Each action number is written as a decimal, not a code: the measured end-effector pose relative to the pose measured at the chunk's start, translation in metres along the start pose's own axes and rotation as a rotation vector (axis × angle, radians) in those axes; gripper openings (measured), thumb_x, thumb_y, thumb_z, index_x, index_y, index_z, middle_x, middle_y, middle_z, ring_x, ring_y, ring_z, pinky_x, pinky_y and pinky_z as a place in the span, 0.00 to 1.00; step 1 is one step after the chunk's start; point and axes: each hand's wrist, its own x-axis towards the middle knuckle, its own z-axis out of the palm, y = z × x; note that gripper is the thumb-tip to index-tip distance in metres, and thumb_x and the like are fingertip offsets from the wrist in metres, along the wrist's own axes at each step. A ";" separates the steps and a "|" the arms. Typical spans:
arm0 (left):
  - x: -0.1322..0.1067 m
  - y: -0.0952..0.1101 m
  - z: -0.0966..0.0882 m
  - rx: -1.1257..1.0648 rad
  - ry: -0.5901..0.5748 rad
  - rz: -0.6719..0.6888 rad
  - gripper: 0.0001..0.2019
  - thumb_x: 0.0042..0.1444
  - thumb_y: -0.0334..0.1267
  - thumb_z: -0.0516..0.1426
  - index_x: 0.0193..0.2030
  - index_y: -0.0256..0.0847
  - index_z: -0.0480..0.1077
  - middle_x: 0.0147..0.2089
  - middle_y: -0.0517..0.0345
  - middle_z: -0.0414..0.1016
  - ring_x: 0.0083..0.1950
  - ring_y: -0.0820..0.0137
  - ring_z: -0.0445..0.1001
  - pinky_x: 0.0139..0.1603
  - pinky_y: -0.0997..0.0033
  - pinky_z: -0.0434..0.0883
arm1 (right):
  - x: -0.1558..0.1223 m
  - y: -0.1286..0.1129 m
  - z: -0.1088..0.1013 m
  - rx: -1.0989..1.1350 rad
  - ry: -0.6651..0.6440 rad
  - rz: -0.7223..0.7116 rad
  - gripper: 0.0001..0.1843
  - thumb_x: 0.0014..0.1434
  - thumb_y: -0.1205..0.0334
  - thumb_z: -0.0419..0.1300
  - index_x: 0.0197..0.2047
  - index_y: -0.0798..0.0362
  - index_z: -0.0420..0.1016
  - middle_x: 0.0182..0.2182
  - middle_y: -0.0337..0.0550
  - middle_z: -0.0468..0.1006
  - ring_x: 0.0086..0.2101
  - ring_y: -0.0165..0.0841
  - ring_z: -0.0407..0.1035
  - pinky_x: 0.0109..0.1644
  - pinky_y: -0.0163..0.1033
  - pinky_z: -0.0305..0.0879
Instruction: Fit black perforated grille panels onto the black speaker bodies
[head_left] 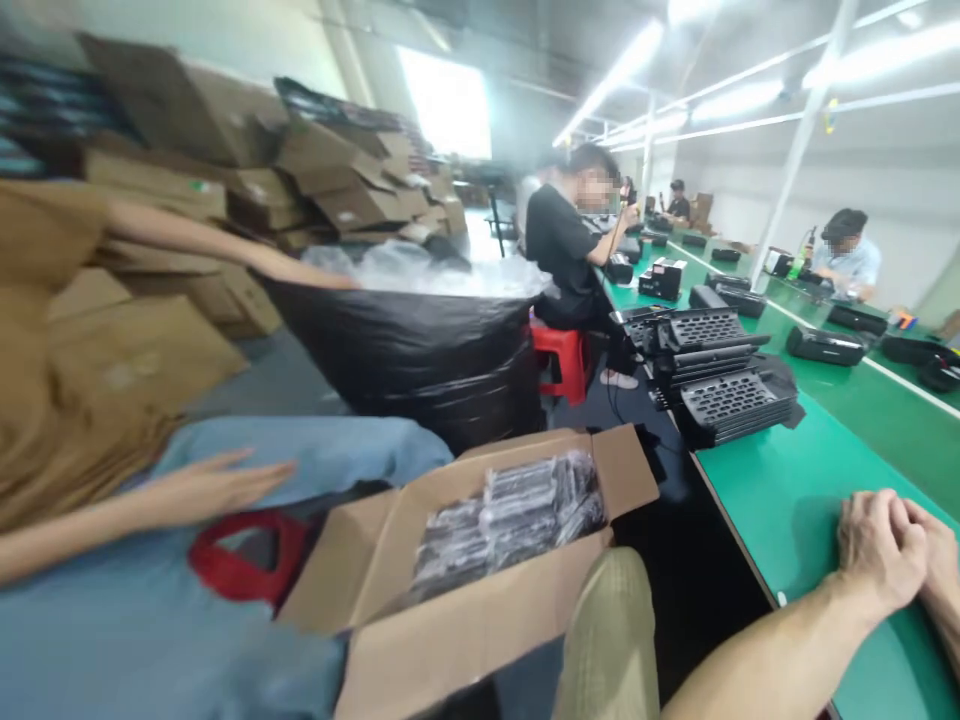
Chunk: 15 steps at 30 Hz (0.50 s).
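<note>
My left hand (876, 550) rests on the green tabletop (795, 480), its fingers curled in and pressed against my right hand (934, 548). The two hands are folded together near the table's edge, with no object showing in either. Part of my right hand is hidden behind the left. Closest on the table stand black slotted metal housings (731, 395), stacked ahead of my hands. Beside my knee, an open cardboard box (480, 620) holds several dark parts in clear plastic wrap (517, 505).
At left sits a person in a brown shirt (45, 350), one arm reaching to a black bag (420, 350) of clear plastic. Piled cartons (330, 170) stand behind. Another person (559, 235) sits on a red stool (564, 360). Black devices (825, 345) line the bench.
</note>
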 end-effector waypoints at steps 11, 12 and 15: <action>-0.010 -0.005 -0.009 0.045 0.019 0.056 0.23 0.57 0.43 0.58 0.59 0.40 0.71 0.61 0.43 0.75 0.65 0.53 0.71 0.70 0.53 0.68 | -0.010 -0.004 0.020 0.081 -0.148 0.185 0.29 0.51 0.32 0.53 0.22 0.50 0.74 0.19 0.43 0.75 0.23 0.38 0.67 0.29 0.41 0.60; -0.011 -0.005 -0.009 0.044 0.017 0.048 0.22 0.58 0.43 0.58 0.59 0.40 0.72 0.61 0.43 0.75 0.65 0.53 0.71 0.70 0.53 0.68 | -0.010 -0.002 0.020 0.083 -0.153 0.175 0.29 0.50 0.32 0.52 0.22 0.50 0.74 0.20 0.43 0.76 0.24 0.39 0.68 0.29 0.41 0.60; -0.011 -0.008 -0.008 0.036 0.014 0.041 0.25 0.58 0.44 0.58 0.61 0.38 0.72 0.61 0.41 0.76 0.65 0.52 0.72 0.71 0.54 0.68 | -0.009 0.005 0.021 0.062 -0.160 0.145 0.27 0.48 0.33 0.53 0.21 0.48 0.74 0.21 0.46 0.78 0.25 0.42 0.71 0.31 0.43 0.61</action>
